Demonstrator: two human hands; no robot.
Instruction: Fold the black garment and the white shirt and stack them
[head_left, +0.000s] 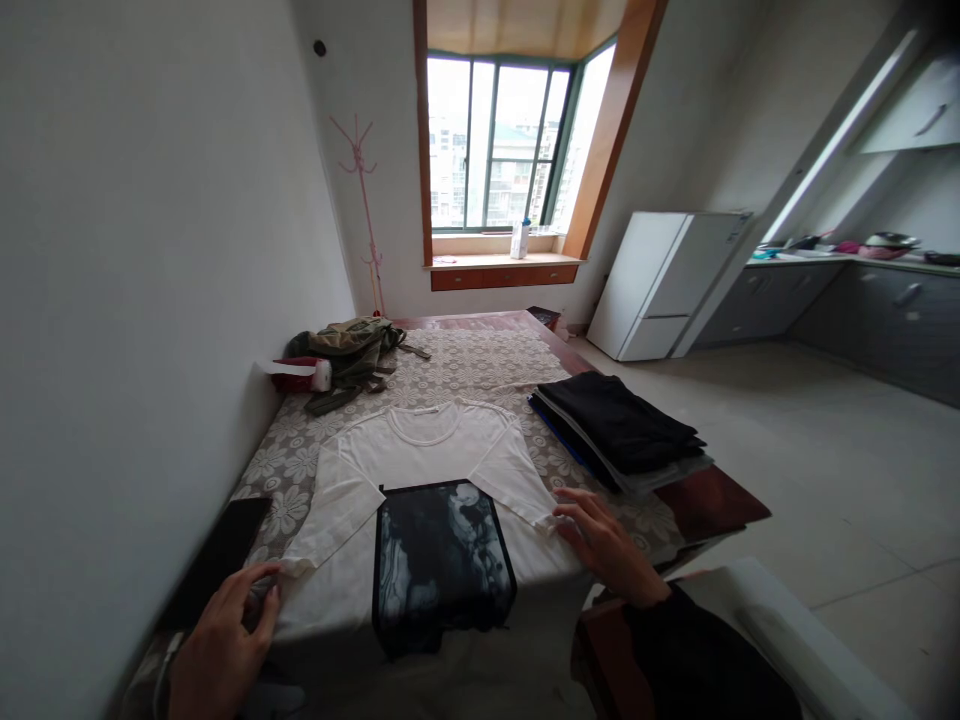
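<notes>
A white T-shirt (427, 450) with a dark printed panel lies spread on the table, collar away from me and sleeves angled inward over its front. Its lower end hangs over the near edge. At the shirt's left side, my left hand (229, 630) is closed with the thumb and fingertips on the left sleeve's end. On the opposite side my right hand (604, 540) pinches the cloth by the right sleeve's end. Both hands are near the table's front edge.
Folded dark clothes (619, 425) are stacked at the table's right. A green backpack (349, 355) and a red item (296, 375) lie far left, by the wall. A black flat object (217, 560) is near my left hand. A patterned cloth (472, 355) covers the table.
</notes>
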